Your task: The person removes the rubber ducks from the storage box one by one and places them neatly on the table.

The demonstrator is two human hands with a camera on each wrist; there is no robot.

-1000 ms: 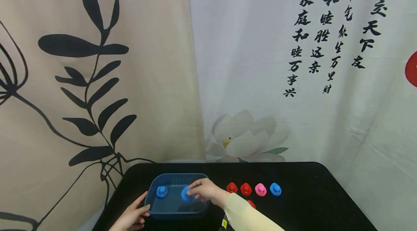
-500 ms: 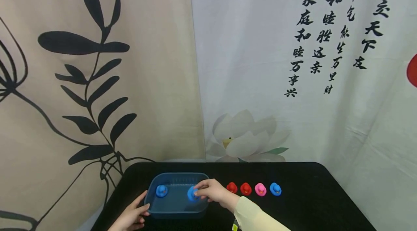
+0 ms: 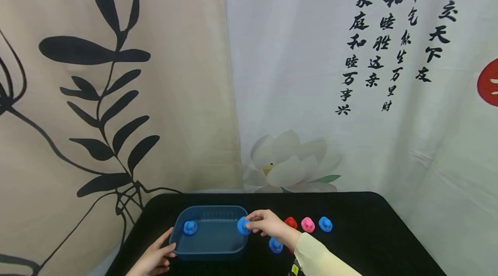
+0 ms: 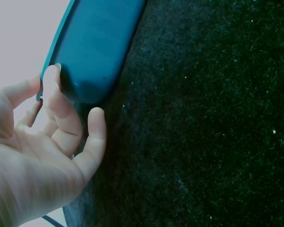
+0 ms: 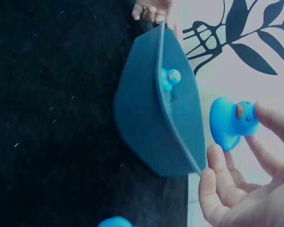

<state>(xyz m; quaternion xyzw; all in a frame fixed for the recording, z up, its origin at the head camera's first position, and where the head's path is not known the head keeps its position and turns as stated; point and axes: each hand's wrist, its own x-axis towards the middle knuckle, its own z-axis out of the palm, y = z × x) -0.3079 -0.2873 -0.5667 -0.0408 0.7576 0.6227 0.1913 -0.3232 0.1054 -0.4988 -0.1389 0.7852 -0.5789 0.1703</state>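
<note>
My right hand (image 3: 268,224) pinches a blue rubber duck (image 3: 244,226) above the right rim of a blue plastic basin (image 3: 214,252). In the right wrist view the duck (image 5: 227,120) is held by its head between thumb and fingers, apart from the basin wall (image 5: 142,104). Another blue duck (image 3: 190,228) sits inside the basin on the left. With thumb and fingers, my left hand (image 3: 153,255) grips the basin's left edge; the left wrist view shows this hand (image 4: 52,127) pinching the rim (image 4: 57,42).
Right of the basin on the black table (image 3: 369,241) are a red duck (image 3: 291,223), a pink duck (image 3: 308,225) and a blue duck (image 3: 325,224). Nearer lies another blue duck (image 3: 276,245), with a red one partly hidden by the right arm. A printed curtain (image 3: 186,94) hangs behind.
My right hand has carried the duck rightward, from over the basin's inside to its right rim. The nearer blue duck has come into view beside the forearm. My left hand stays at the basin edge.
</note>
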